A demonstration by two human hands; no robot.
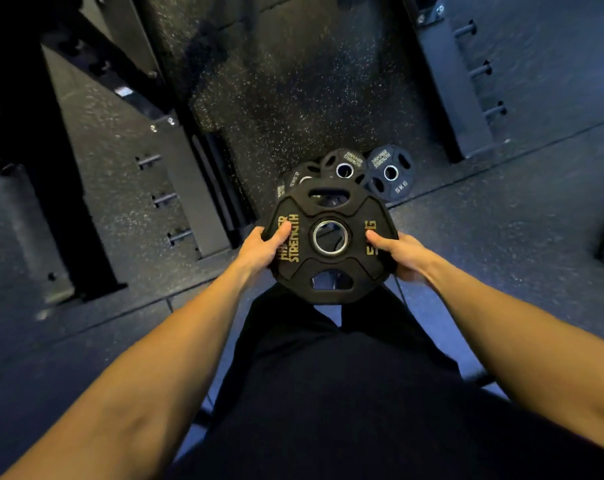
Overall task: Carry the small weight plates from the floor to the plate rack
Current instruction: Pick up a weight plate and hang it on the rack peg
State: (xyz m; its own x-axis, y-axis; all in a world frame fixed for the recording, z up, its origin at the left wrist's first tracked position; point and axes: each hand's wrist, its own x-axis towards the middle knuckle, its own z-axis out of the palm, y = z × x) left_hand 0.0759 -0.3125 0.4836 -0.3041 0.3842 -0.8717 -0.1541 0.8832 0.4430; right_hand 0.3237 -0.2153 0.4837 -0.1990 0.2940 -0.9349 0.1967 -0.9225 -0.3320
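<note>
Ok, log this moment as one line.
step: carrying | held plate: off floor | left hand: grips rim | right hand: grips rim | floor plates: remain

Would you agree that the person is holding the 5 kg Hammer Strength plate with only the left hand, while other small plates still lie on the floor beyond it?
Not quite: the head view shows both hands on the 5 kg Hammer Strength plate, the left hand gripping one edge and the right hand the other. Other small plates do lie on the floor beyond it.

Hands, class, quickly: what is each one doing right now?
Left hand: closed on the left edge of the weight plate, thumb on its face.
Right hand: closed on the same plate's right edge.
</note>
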